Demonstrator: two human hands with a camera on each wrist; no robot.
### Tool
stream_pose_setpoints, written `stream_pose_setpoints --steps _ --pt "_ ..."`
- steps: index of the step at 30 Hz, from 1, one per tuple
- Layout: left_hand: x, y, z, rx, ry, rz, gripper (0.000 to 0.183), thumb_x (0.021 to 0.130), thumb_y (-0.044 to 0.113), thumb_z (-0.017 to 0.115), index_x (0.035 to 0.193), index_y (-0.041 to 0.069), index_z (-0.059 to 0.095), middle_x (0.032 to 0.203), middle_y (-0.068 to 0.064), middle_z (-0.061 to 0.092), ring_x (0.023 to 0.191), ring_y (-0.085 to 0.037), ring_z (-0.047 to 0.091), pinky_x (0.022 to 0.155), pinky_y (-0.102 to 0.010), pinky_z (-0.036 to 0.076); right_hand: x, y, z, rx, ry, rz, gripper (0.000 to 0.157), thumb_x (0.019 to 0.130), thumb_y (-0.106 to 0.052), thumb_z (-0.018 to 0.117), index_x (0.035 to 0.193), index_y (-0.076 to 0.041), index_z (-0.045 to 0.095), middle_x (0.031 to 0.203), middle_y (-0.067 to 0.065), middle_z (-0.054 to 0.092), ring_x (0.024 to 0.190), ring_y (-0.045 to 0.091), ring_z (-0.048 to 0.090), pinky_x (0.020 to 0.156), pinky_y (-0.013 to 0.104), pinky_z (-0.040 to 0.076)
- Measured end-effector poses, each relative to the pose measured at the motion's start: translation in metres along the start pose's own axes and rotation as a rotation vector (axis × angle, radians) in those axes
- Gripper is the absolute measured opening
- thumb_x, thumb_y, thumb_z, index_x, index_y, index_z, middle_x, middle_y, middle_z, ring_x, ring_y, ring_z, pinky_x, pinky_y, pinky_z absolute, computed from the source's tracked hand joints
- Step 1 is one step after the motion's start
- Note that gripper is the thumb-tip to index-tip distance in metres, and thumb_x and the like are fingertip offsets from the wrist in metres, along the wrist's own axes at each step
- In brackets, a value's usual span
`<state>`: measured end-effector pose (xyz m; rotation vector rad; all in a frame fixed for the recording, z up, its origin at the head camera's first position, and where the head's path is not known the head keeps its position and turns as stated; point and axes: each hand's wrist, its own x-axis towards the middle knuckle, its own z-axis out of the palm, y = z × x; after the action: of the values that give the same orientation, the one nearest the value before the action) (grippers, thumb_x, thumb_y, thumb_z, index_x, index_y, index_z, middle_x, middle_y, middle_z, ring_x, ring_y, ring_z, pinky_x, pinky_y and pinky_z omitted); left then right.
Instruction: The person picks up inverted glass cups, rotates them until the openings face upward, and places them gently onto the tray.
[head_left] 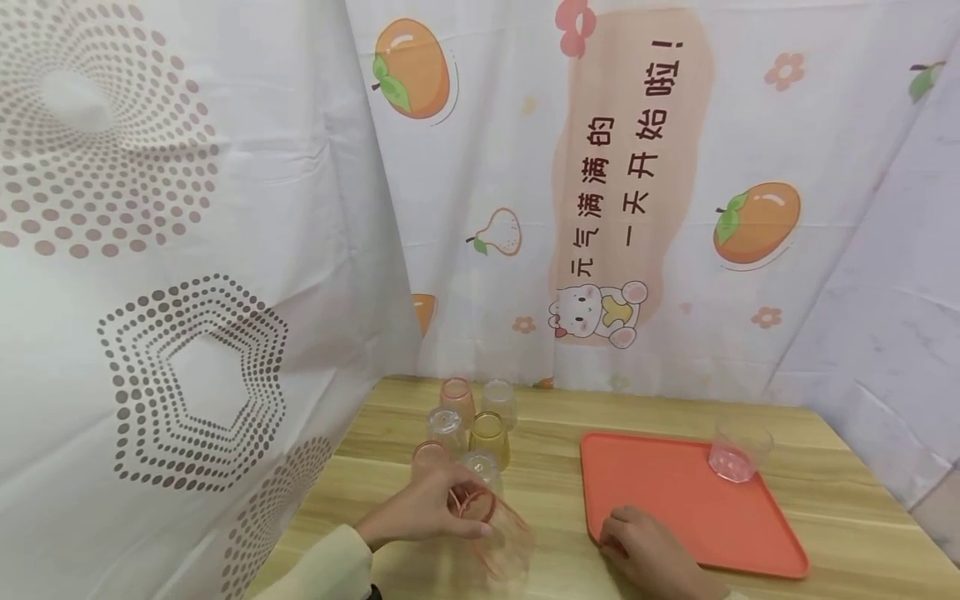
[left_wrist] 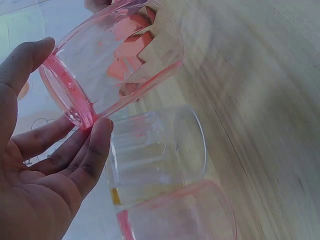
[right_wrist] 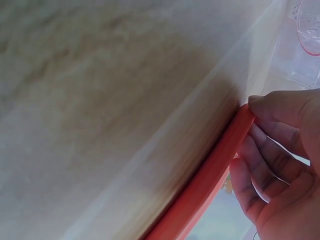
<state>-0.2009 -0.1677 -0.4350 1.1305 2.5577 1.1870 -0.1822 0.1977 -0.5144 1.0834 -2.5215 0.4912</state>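
My left hand (head_left: 431, 504) pinches a clear pink tumbler (head_left: 506, 542) by its thick base, thumb on one side and fingertips on the other. The tumbler is tilted, its wide mouth pointing down toward the near side of the table. In the left wrist view, a clear glass (left_wrist: 160, 145) and another pink tumbler (left_wrist: 175, 215) stand mouth down just past it. My right hand (head_left: 648, 546) grips the near left rim of an orange-red tray (head_left: 660, 483), with the thumb on the edge in the right wrist view. A pink-bottomed tumbler (head_left: 733, 462) stands upright at the tray's far right.
Upside-down tumblers cluster at the table's left: a far pink one (head_left: 457, 400), a clear one (head_left: 498, 402), a yellow one (head_left: 490, 437) and several others. Printed curtains (head_left: 487, 317) border the wooden table (head_left: 536, 467) at the back and sides.
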Motion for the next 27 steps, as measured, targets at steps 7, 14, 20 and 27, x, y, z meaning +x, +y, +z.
stream_pose_setpoints --steps 7,14,20,27 --pt "0.007 0.002 0.006 0.025 0.017 0.029 0.033 0.075 0.048 0.077 0.095 0.023 0.068 0.072 -0.005 0.060 0.064 -0.014 0.059 0.057 -0.024 0.051 0.000 -0.002 0.000 0.030 -0.040 0.082 0.015 0.079 -0.020 0.077 0.077 -0.025 0.063 0.077 -0.019 0.050 0.071 -0.003 0.044 0.057 0.021 0.042" --pt "0.009 0.006 0.007 -0.059 0.005 -0.035 0.032 0.077 0.046 0.075 0.103 0.027 0.067 0.089 -0.005 0.066 0.078 -0.019 0.063 0.067 -0.027 0.052 0.002 -0.002 0.001 0.086 -0.076 0.180 0.011 0.082 -0.022 0.075 0.078 -0.025 0.065 0.077 -0.020 0.050 0.070 -0.003 0.044 0.057 0.022 0.042" --pt "0.009 0.007 0.009 -0.076 0.006 -0.048 0.036 0.076 0.047 0.076 0.105 0.027 0.068 0.091 0.000 0.066 0.080 -0.018 0.062 0.068 -0.027 0.053 0.003 -0.003 0.000 0.136 -0.090 0.231 0.009 0.081 -0.024 0.075 0.078 -0.024 0.066 0.076 -0.020 0.051 0.070 -0.003 0.047 0.058 0.023 0.043" --pt "0.013 0.010 0.015 -0.110 0.028 -0.062 0.035 0.075 0.047 0.077 0.102 0.027 0.069 0.086 -0.004 0.064 0.078 -0.018 0.062 0.068 -0.028 0.053 0.003 -0.002 -0.001 0.231 -0.103 0.274 0.009 0.082 -0.024 0.075 0.079 -0.024 0.067 0.076 -0.019 0.051 0.068 -0.003 0.047 0.057 0.023 0.042"
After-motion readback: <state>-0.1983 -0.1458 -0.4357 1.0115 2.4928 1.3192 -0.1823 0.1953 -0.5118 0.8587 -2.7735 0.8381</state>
